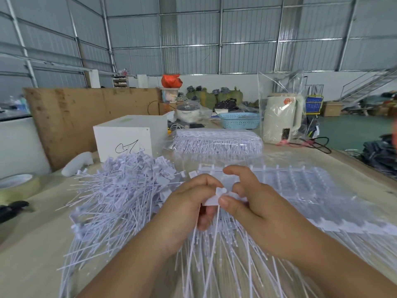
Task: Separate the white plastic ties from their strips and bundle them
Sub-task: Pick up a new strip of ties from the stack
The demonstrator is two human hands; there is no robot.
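At frame centre, the left hand point(189, 203) and right hand point(255, 203) both pinch one white tie point(211, 200) above the worktop point(32, 254).

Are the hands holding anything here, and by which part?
Both: the left hand and right hand pinch a white tie at its flat head end; its thin tail hangs down.

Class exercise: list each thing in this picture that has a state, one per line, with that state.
left hand: gripping a white tie
right hand: pinching the same tie's head
white tie: held between both hands
loose ties: heaped, separated
strips: lying flat, ties attached
wrapped pack: sealed in plastic
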